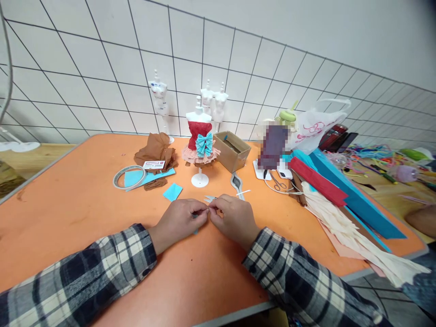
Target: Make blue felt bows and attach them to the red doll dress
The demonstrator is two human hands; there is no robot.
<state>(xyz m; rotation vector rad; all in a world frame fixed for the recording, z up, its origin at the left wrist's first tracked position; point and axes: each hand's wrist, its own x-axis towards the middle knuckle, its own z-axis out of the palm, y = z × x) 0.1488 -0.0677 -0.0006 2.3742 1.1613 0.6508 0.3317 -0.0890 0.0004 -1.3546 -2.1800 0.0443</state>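
Evidently, both hands (184,217) (235,219) pinched, contents unclear, flat blue sq. (172,192) nr., pleated blue bow (205,145)

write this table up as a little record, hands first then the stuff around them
left hand: fingertips close against the other hand's; anything pinched is too small to tell
right hand: fingers curled, metal tips showing just beyond it
surface: orange table
dressed form: upright, red top, blue bow, pink ruffle
left of form: crumpled brown material, tape roll
right of form: open cardboard box
behind: three white forms
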